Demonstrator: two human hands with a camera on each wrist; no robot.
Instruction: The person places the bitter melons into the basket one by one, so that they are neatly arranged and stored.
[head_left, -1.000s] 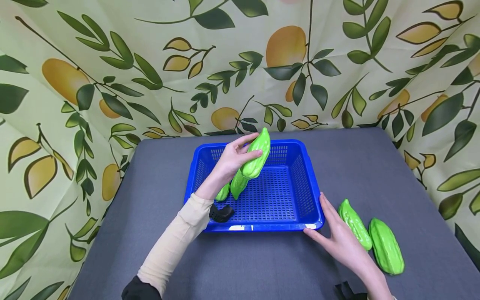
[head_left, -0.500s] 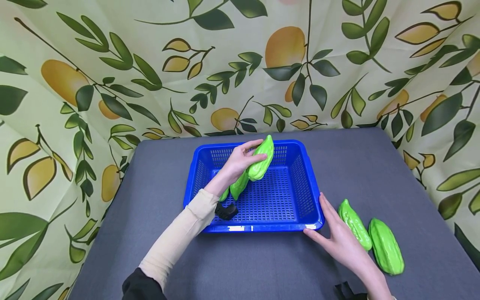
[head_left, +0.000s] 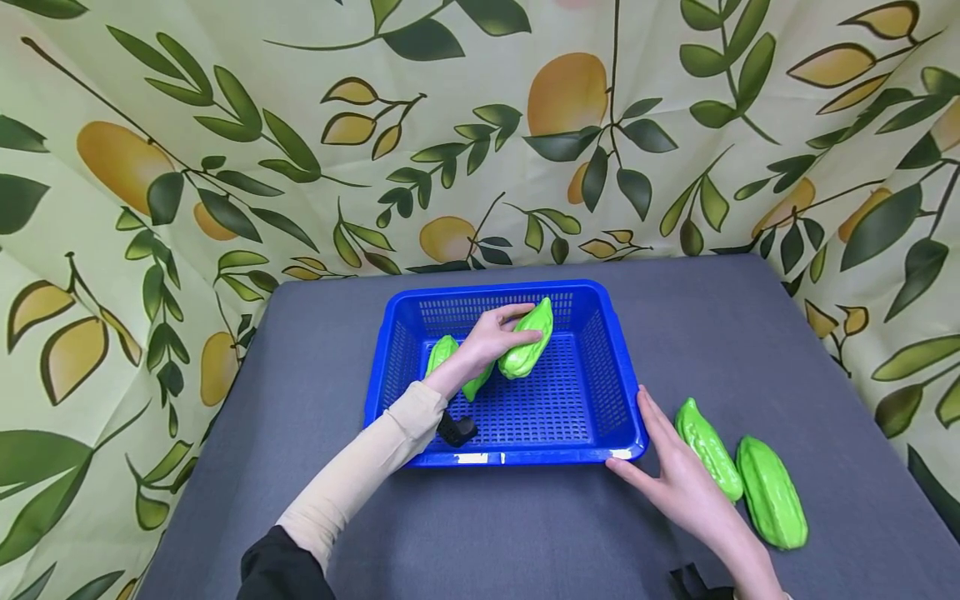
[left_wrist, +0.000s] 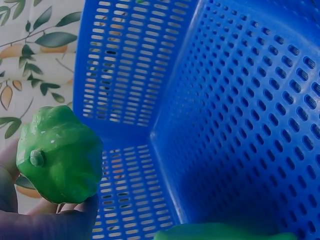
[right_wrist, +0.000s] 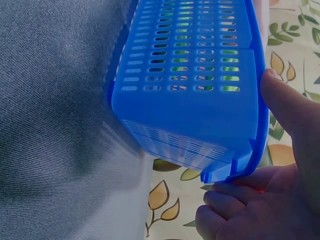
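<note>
My left hand [head_left: 491,337] pinches a green, ridged, pointed vegetable-like piece [head_left: 528,342] inside the blue perforated basket [head_left: 622,392]; the left wrist view shows this green piece [left_wrist: 62,157] end-on, above the basket floor. Two more green pieces lie at the basket's left, one [head_left: 444,352] partly behind my left wrist, the other [head_left: 477,385] beside it. At the basket's near right corner my right hand [head_left: 678,475] touches the rim, thumb and fingers spread along it. In the right wrist view the right hand [right_wrist: 270,195] has its fingers under the rim [right_wrist: 261,125].
On the grey tabletop [head_left: 322,350], right of my right hand, lie two green pieces, one [head_left: 708,450] touching or nearly touching the other [head_left: 772,493]. A cloth [head_left: 450,100] printed with leaves and fruit hangs behind and beside the table.
My left hand has moved down and slightly right with the green piece, lower into the basket. The piece behind my wrist shows more now. My right hand stays at the corner.
</note>
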